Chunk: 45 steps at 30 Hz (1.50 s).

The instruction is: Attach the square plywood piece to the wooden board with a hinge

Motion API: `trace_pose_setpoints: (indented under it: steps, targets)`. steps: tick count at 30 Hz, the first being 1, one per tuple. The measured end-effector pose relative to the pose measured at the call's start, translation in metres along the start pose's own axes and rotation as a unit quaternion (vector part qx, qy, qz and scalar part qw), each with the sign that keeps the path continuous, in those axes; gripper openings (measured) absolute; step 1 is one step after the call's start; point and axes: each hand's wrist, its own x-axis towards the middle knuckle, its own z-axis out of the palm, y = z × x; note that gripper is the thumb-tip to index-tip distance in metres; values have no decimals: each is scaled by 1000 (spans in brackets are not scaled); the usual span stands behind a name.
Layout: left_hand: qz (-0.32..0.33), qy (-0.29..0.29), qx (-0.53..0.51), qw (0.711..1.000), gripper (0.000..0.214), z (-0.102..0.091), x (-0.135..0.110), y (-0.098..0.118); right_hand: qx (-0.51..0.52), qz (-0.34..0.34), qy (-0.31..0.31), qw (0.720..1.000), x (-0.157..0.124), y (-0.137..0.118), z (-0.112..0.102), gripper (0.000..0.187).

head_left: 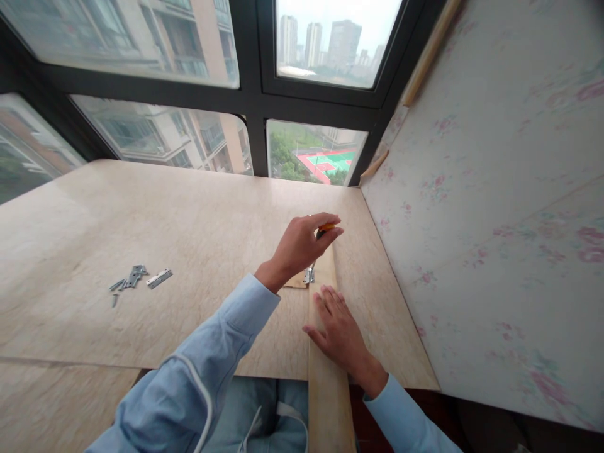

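Observation:
My left hand (pixel 298 248) is closed around a screwdriver with an orange handle (pixel 325 228), held upright with its tip down on a small metal hinge (pixel 309 275). The hinge sits at the edge of a long wooden strip (pixel 325 377) that runs from the tabletop toward me. My right hand (pixel 337 330) lies flat on that strip just below the hinge, fingers spread and pressing it down. A small piece of wood (pixel 296 282) pokes out beside the hinge, mostly hidden by my left wrist.
A beige marbled tabletop (pixel 141 220) fills the view. Loose hinges and screws (pixel 136 278) lie at its left. A floral papered wall (pixel 495 220) borders the right side. Large windows (pixel 264 75) run along the far edge.

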Motion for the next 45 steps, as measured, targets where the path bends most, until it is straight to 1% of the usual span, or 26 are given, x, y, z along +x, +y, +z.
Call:
trace_pose_setpoints:
  steps: [3, 6, 9, 11, 13, 17, 19, 21, 23, 26, 28, 30, 32, 34, 37, 40, 45]
  targets:
    - [-21, -13, 2, 1000, 26, 1, 0, 0, 14, 7, -1, 1000, 2, -1, -2, 71]
    - [-25, -52, -4, 998, 31, -1, -1, 3, 20, 8, 5, 1000, 3, -2, -4, 69]
    - [4, -97, 4, 995, 27, -2, 0, 5, 20, 6, 11, 1000, 3, -2, -4, 69]
    - [28, -117, 12, 993, 26, -2, 1, 6, 19, 5, 11, 1000, 3, -2, -4, 68]
    - [35, -109, 30, 993, 27, 0, 2, 4, 18, 7, 12, 1000, 3, -2, -4, 67]
    - [21, -52, 108, 993, 24, 4, 2, -3, 7, 2, 24, 1000, 3, -2, -4, 66]
    - [23, -40, 134, 990, 26, 4, 2, -7, -1, -5, 29, 1000, 3, -2, -3, 66]
    - [29, -37, 139, 989, 27, 4, 2, -10, -7, -9, 32, 999, 3, -2, -3, 66]
    - [38, -39, 120, 991, 29, 3, 3, -11, -11, -10, 37, 999, 3, -3, -3, 65]
    - [52, -58, 62, 995, 41, 0, 3, -8, -11, -9, 41, 999, 3, -3, -2, 64]
    - [47, -69, 24, 996, 48, -3, 3, -3, -9, -7, 38, 999, 3, -4, -2, 63]
    - [30, -74, -6, 997, 51, -5, 3, 1, -6, -4, 34, 999, 3, -4, -3, 63]
    - [15, -79, -22, 997, 50, -6, 3, 4, -3, -3, 31, 1000, 2, -4, -3, 62]
    - [14, -90, -22, 996, 49, -7, 4, 5, 0, -5, 29, 1000, 2, -3, -3, 63]
    - [19, -100, -13, 995, 39, -8, 4, 4, 3, -4, 26, 1000, 2, -2, -2, 63]
    - [16, -98, 22, 995, 26, -10, 5, 4, 4, -1, 24, 1000, 1, -2, -1, 62]
    - [-1, -88, 158, 984, 31, -9, 6, 4, 6, 0, 28, 1000, 2, -2, -2, 61]
